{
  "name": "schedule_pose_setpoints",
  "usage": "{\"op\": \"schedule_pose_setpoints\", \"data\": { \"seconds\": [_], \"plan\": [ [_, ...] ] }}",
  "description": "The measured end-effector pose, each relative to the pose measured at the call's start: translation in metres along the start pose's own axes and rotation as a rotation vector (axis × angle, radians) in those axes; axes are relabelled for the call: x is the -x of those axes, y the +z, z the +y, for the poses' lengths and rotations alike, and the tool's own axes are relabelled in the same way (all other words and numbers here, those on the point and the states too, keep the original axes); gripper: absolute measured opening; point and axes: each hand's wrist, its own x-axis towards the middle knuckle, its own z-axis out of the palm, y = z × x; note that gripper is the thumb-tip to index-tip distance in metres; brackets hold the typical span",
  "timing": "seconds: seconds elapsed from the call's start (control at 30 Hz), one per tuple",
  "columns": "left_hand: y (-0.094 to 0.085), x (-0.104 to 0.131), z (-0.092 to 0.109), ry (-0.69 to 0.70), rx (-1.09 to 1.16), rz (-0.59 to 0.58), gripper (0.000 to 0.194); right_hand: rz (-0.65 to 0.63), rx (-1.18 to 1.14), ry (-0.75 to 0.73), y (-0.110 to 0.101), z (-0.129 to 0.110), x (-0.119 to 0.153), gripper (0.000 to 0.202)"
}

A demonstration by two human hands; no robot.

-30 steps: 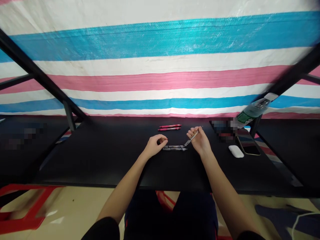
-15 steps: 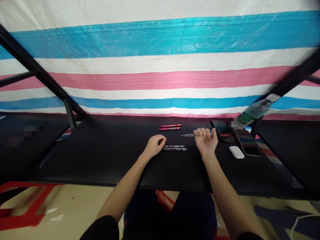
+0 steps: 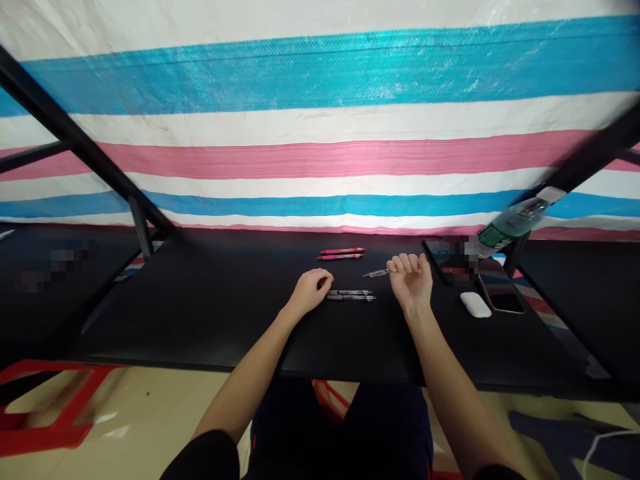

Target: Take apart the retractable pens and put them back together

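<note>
My right hand (image 3: 411, 280) is palm up with its fingers curled round a grey pen (image 3: 376, 273), whose tip sticks out to the left. My left hand (image 3: 313, 290) rests on the black table (image 3: 200, 300), fingers bent together at the left ends of two clear-and-dark pens (image 3: 350, 295); whether it grips them is hidden. These two pens lie side by side. Farther back, two red pens (image 3: 342, 254) lie parallel on the table.
Right of my right hand are a white case (image 3: 475, 305), a phone (image 3: 501, 288) and a dark flat item (image 3: 440, 257). A tilted bottle (image 3: 515, 220) stands behind them near a black frame bar (image 3: 595, 153). A striped sheet (image 3: 320, 160) hangs behind.
The pen in my right hand has tilted, its left tip now a little lower. My right hand's fingers have shifted slightly. My left hand has barely moved.
</note>
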Motion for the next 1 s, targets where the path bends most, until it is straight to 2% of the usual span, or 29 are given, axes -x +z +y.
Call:
{"op": "schedule_pose_setpoints", "data": {
  "seconds": [0.3,0.43,0.57,0.7,0.8,1.0],
  "plan": [
    [-0.002,0.000,0.003,0.001,-0.006,-0.009,0.018,-0.030,0.271,0.085,0.000,0.012,-0.003,0.050],
    [-0.001,-0.001,0.003,-0.014,-0.009,0.002,0.019,-0.007,0.438,0.067,0.000,0.022,-0.001,0.051],
    [-0.002,-0.001,0.004,-0.028,0.016,0.018,0.025,0.007,0.488,0.094,-0.001,0.028,0.002,0.050],
    [-0.003,0.000,0.008,-0.053,0.046,0.033,0.030,-0.070,0.518,0.136,0.000,0.028,0.003,0.046],
    [-0.004,0.001,0.010,-0.040,0.051,0.000,0.027,-0.134,0.582,0.177,0.000,0.030,0.005,0.042],
    [-0.001,0.001,0.007,0.033,-0.059,-0.089,0.016,-0.259,0.880,0.202,-0.005,0.034,0.008,0.033]
  ]
}}
